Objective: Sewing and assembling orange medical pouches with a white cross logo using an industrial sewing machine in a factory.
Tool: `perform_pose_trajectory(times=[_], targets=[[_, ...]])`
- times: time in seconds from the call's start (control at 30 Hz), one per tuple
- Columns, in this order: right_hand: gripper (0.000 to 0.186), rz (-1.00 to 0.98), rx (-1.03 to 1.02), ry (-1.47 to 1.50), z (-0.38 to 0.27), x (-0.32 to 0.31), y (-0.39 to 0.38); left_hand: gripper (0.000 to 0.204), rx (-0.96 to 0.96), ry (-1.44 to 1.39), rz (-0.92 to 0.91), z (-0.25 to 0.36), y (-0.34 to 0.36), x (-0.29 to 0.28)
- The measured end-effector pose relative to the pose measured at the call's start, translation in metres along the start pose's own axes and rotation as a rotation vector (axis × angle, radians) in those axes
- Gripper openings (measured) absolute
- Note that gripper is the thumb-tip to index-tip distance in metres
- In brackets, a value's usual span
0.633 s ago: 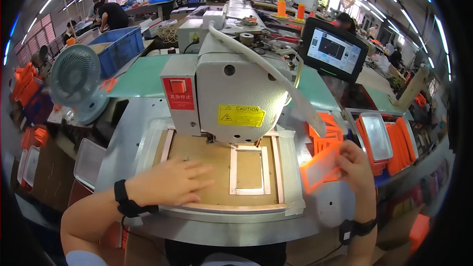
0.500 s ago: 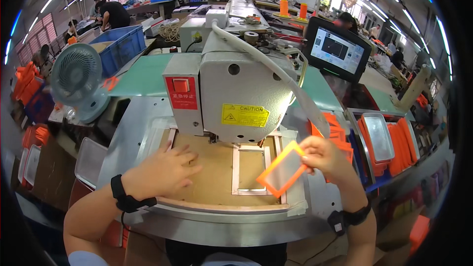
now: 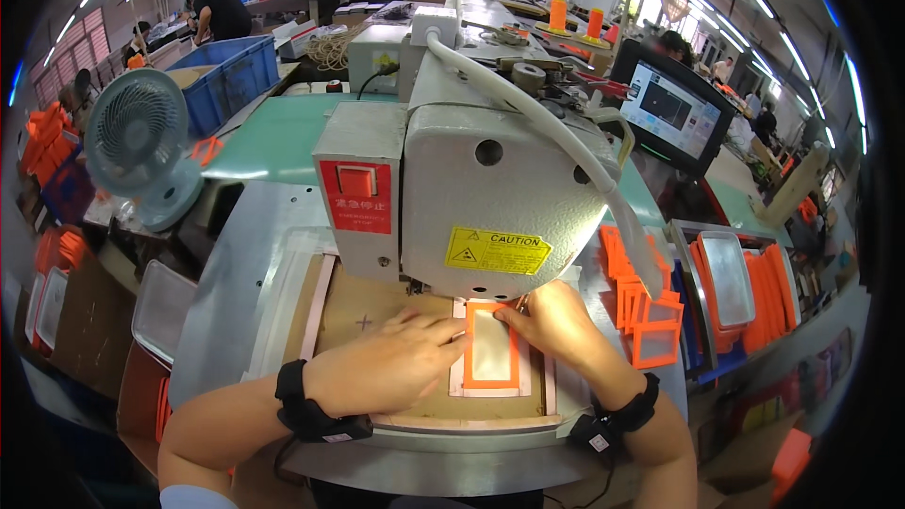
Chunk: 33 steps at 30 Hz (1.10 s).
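Note:
An orange-bordered translucent panel (image 3: 492,351) lies within the pale rectangular guide (image 3: 530,387) on the tan board (image 3: 353,311). My left hand (image 3: 385,366) rests flat on the board with its fingers stretched out, the fingertips touching the panel's left border. At the panel's upper right corner my right hand (image 3: 558,325) is closed, its thumb on the orange border. The other right fingertips are partly hidden close under the head of the sewing machine (image 3: 500,188).
Loose orange frames (image 3: 650,320) lie to the right of the board, beside a tray of stacked panels (image 3: 731,273). A monitor (image 3: 674,104) stands at the back right. On the left are a fan (image 3: 141,132) and a blue crate (image 3: 226,80). Other people work farther back.
My right hand has brought the orange-bordered panel left and down into the pale guide. My left hand has moved right, up to the panel's edge. The view has shifted slightly.

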State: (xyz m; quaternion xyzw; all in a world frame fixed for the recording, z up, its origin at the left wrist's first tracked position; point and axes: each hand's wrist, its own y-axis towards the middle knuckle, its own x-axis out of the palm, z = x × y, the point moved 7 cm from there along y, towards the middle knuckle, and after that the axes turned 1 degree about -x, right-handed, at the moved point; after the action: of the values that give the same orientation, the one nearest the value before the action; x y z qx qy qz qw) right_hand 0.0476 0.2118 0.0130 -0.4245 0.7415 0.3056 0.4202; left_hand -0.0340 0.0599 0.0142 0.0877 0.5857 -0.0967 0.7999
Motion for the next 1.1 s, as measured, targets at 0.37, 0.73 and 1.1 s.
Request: perform_pose_trajectory(times=[0.37,0.73,1.1], targets=[[0.024,0.156,-0.228,-0.038,-0.005,-0.002,-0.006,0.058,-0.103,0.112,0.152,0.005,0.011,-0.001],[0.017,0.090,-0.315,-0.176,-0.009,-0.008,-0.021,0.059,-0.073,0.137,0.157,0.006,0.013,0.000],[0.071,-0.221,-0.307,-0.267,-0.009,-0.011,-0.030,0.053,0.042,0.125,0.113,0.009,0.006,0.007]])
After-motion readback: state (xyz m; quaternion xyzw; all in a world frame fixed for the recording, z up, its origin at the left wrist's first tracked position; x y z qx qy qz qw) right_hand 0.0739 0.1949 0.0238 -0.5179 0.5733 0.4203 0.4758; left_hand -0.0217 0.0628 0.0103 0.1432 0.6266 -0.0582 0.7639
